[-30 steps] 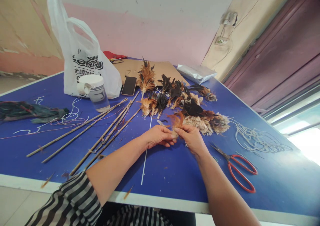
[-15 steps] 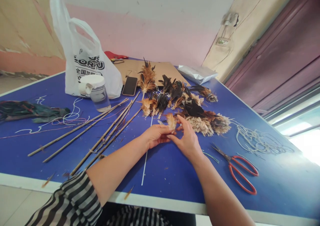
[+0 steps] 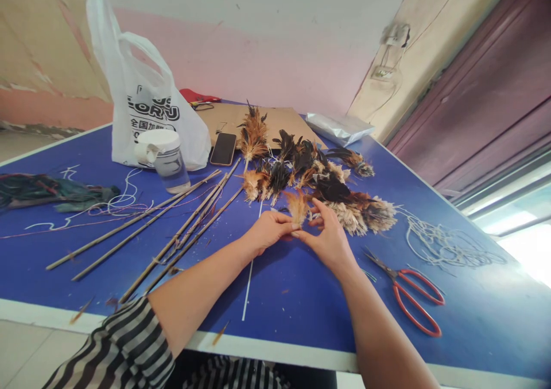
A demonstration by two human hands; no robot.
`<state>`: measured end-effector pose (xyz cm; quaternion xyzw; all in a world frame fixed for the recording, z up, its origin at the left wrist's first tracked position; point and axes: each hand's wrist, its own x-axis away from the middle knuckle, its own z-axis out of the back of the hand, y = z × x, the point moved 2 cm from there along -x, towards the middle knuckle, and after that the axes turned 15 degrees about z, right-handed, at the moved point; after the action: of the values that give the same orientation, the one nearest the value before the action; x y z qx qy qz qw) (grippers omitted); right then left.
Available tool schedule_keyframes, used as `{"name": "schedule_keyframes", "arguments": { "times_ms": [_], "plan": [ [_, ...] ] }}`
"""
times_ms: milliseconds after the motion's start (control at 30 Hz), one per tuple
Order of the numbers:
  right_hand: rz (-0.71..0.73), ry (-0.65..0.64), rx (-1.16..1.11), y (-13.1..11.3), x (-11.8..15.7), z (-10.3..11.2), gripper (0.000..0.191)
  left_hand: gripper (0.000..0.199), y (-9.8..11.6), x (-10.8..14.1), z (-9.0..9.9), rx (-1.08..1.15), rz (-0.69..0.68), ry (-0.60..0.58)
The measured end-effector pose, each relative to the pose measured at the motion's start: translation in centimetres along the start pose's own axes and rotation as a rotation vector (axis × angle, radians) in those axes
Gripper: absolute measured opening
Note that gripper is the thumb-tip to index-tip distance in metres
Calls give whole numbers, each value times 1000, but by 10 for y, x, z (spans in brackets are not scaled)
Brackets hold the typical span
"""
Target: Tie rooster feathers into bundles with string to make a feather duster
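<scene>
A small tuft of light orange-brown feathers (image 3: pixel 297 207) stands upright between my hands, above the blue table (image 3: pixel 297 314). My left hand (image 3: pixel 272 230) is closed in a pinch at the tuft's base. From the other side, my right hand (image 3: pixel 327 234) has its thumb and fingers closed around the lower right of the same tuft. Just beyond my hands lie bundles of black and brown feathers (image 3: pixel 301 154) and a pile of cream and dark feathers (image 3: pixel 350 217). A feather duster head (image 3: pixel 253 136) rests farther back.
Red-handled scissors (image 3: pixel 415 297) lie to the right, below tangled pale string (image 3: pixel 443 242). Thin sticks (image 3: pixel 185 237) spread across the left. Behind them stand a lidded plastic cup (image 3: pixel 170 162) and a white plastic bag (image 3: pixel 146 102). A phone (image 3: pixel 224 148) lies beside cardboard (image 3: pixel 284 126).
My right hand has shifted slightly right and away from my left. The feather tuft shows more fully between my fingers. Things on the table stay where they were.
</scene>
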<state>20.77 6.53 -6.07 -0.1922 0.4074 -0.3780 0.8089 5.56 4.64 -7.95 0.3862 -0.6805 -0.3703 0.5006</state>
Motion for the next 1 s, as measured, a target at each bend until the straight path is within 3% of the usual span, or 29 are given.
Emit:
{"name": "schedule_keyframes", "arguments": {
  "times_ms": [100, 200, 500, 833, 1000],
  "plan": [
    [-198, -47, -323, 6, -1, 0, 40, 21, 0, 0, -3, -124, -92, -33],
    [-271, -27, -517, 6, 0, -3, 25, 19, -2, 0, -5, -213, -142, -65],
    [-267, 133, -591, 8, 2, -8, 18, 22, -3, 3, -11, -111, -71, -65],
    [-251, 108, -601, 7, 4, -15, 18, 17, -1, 4, -10, -162, -60, -3],
    [-281, 155, -489, 9, -3, -7, 29, 19, 19, 0, 16, -15, -191, 209]
  ]
}}
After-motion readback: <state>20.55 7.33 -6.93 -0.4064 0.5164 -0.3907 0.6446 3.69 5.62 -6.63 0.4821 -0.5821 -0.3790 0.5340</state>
